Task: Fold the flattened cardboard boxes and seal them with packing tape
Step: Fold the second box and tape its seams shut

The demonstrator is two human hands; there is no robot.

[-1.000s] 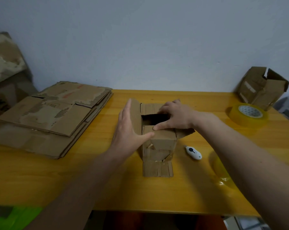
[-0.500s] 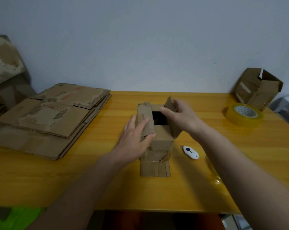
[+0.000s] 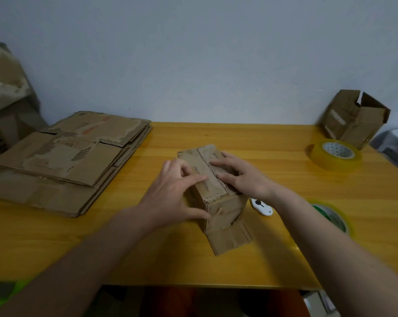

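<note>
Pressing both top flaps flat, the left hand (image 3: 175, 193) and right hand (image 3: 241, 177) rest with fingers extended on the small box (image 3: 212, 191) at table centre, gripping nothing, keeping the seam shut for the tape roll (image 3: 335, 154) at two o'clock.

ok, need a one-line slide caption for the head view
Both hands, left and right, press the top flaps of a small cardboard box shut on a wooden table, tape roll nearby.

Two bare forearms showing from the lower edge, no sleeves reaching the wrists, left hand (image 3: 177, 191) and right hand (image 3: 243, 177) wearing no gloves, rings or watch
</note>
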